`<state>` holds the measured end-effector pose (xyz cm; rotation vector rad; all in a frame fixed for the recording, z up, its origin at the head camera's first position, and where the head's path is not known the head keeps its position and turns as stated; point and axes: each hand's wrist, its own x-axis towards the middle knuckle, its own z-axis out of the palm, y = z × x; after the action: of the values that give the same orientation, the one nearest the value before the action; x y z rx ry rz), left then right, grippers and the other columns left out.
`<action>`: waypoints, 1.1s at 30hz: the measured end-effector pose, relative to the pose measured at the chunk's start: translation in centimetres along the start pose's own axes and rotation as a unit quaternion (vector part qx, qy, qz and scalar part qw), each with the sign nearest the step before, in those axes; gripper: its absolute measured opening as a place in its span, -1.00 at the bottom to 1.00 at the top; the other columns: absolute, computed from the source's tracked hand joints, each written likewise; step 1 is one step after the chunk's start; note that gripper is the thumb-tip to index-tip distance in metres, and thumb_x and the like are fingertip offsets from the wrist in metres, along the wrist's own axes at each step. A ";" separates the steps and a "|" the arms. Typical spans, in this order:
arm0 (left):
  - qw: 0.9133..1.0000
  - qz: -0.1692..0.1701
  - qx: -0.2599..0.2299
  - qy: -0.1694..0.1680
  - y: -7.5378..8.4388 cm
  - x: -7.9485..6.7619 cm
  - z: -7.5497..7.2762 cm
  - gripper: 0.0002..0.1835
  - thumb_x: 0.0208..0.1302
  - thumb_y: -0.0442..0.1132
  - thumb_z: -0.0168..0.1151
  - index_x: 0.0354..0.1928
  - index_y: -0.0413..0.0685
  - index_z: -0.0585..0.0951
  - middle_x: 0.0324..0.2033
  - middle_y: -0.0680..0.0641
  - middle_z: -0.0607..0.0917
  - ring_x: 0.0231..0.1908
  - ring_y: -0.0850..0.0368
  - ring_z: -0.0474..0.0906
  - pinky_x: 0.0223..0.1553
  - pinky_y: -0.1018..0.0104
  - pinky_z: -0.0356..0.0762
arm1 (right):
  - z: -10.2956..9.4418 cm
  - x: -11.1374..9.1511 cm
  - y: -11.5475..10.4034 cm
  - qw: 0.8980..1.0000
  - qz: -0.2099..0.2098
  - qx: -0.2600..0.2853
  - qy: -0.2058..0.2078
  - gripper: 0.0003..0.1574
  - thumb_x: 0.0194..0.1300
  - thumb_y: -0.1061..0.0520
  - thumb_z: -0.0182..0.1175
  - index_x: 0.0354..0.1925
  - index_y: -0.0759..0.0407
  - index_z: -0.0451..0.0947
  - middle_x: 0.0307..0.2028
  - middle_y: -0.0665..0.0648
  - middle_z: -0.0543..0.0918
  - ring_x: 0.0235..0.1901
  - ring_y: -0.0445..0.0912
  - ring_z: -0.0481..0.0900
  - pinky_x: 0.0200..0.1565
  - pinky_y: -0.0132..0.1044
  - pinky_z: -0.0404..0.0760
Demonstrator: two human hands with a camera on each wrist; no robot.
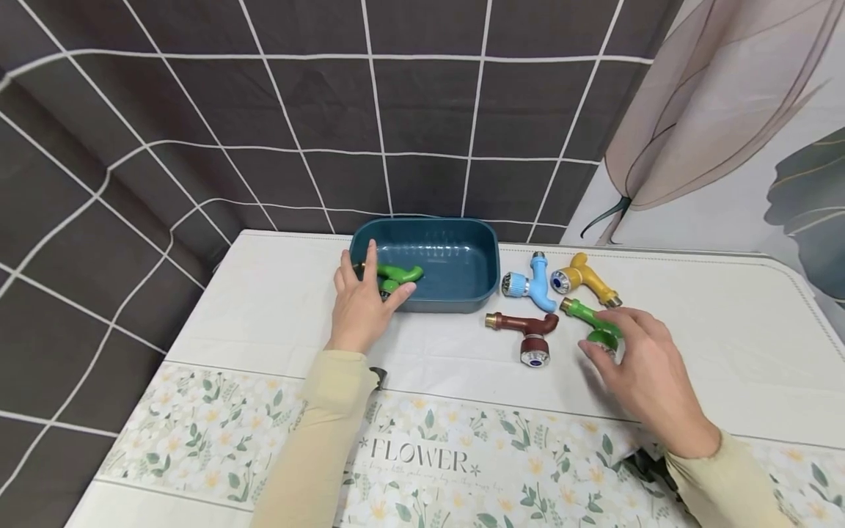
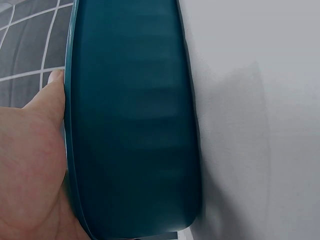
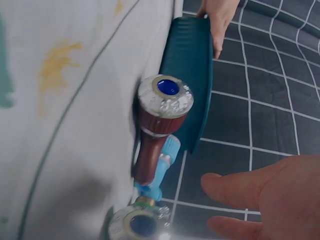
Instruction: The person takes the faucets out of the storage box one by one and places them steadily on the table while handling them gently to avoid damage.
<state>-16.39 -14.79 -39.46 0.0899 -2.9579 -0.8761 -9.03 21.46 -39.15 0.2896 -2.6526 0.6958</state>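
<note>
My left hand [image 1: 359,312] lies over the left end of a dark teal basin [image 1: 455,301], fingers and thumb spread. Under it, inside the basin, a green faucet [image 1: 405,273] is partly hidden. The left wrist view shows that hand at the rim beside the basin's outer wall [image 2: 135,120]; its fingertips are out of sight there. My right hand [image 1: 650,374] reaches over a second green faucet [image 1: 584,312], thumb and fingers apart on either side of its knob. In the right wrist view the thumb [image 3: 232,187] stands clear of the nearest faucet knob [image 3: 142,225].
Right of the basin lie a light blue faucet [image 1: 540,282], a yellow faucet [image 1: 587,279] and a dark red faucet [image 1: 524,324]. A white cloth with a floral band [image 1: 449,440] covers the table. A dark grid-patterned curtain [image 1: 422,103] hangs behind the basin.
</note>
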 end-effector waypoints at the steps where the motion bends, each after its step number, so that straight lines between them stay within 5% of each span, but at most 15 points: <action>1: 1.000 0.000 0.000 0.002 0.0 0.0 0.0 0.07 0.31 0.36 0.17 0.63 0.15 -0.15 0.55 -0.37 -0.24 0.52 -0.32 -0.23 0.22 -0.19 0.39 | 0.0 0.1 -0.2 1.000 -0.002 0.002 -0.002 -0.46 0.05 0.26 0.51 0.01 0.40 0.59 0.02 0.48 0.55 0.08 0.41 0.44 0.03 0.32 0.38; 23: 1.000 -0.005 0.005 -0.005 0.0 0.1 -0.1 0.07 0.31 0.36 0.16 0.63 0.18 -0.17 0.55 -0.35 -0.26 0.52 -0.31 -0.23 0.24 -0.18 0.37 | 1.2 2.4 -3.2 0.999 -0.035 0.030 -0.011 -0.46 0.12 0.21 0.50 0.06 0.36 0.60 0.03 0.39 0.59 0.10 0.32 0.47 0.10 0.27 0.40; 33: 1.000 -0.002 0.006 -0.002 -0.2 0.1 -0.1 0.06 0.32 0.37 0.15 0.63 0.15 -0.15 0.55 -0.36 -0.25 0.52 -0.32 -0.23 0.25 -0.18 0.37 | 2.2 3.9 -6.7 0.998 -0.042 0.042 -0.034 -0.48 0.17 0.17 0.47 0.07 0.33 0.61 0.08 0.33 0.58 0.12 0.25 0.47 0.10 0.17 0.47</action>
<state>-16.48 -14.98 -39.45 0.0948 -2.9676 -0.8590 -11.36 14.19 -36.45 0.4541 -2.6611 0.7842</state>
